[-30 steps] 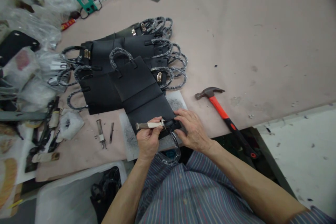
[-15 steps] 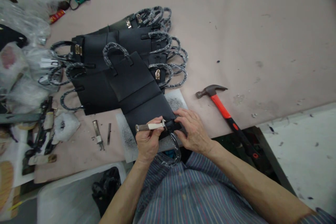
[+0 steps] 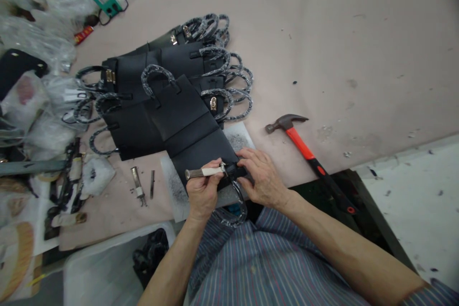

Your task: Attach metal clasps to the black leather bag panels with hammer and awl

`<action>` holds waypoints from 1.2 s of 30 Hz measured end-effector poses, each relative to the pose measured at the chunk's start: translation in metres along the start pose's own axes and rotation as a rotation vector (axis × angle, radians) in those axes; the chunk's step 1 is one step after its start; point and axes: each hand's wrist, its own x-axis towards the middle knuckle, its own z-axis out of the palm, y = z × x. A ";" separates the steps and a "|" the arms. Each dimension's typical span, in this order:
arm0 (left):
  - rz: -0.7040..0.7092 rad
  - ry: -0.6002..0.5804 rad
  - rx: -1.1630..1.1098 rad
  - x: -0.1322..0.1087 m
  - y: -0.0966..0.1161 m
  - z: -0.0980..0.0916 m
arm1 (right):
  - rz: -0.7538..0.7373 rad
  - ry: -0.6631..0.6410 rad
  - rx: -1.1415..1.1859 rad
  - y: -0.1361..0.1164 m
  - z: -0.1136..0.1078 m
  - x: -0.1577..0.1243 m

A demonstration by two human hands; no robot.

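In the head view my left hand [image 3: 202, 197] is closed round a metal punch [image 3: 194, 173] wrapped in white tape. The tool leans low over a black bag panel [image 3: 195, 136], its tip at a small dark strap near the panel's lower edge. My right hand [image 3: 263, 177] grips that edge and strap, thumb and fingers bent around it. What lies under the fingers is hidden. A plastic-wrapped handle [image 3: 239, 213] loops below both hands. Beneath the panel lies a pale, speckled board [image 3: 241, 135]. A claw hammer [image 3: 304, 148] with a red and black handle rests to the right.
More black bag panels [image 3: 132, 129] with wrapped handles and gold clasps are piled behind. Left of the board lie another taped punch [image 3: 137, 185] and a thin metal rod [image 3: 152, 184]. A white bin [image 3: 96, 267] stands below the table edge. Plastic bags [image 3: 39, 38] crowd the left.
The camera view has shifted slightly, so the table and its things sit a little differently in the picture. Both hands keep the same hold on the punch and the panel.
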 end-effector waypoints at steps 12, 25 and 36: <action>0.237 -0.044 0.199 0.004 0.005 0.012 | 0.023 -0.008 -0.016 0.000 0.002 0.000; 0.067 -0.011 0.101 0.002 -0.002 0.008 | 0.020 0.024 0.002 -0.001 0.001 -0.001; 0.028 0.019 0.043 0.002 0.001 0.005 | 0.020 0.019 0.009 -0.001 -0.001 -0.001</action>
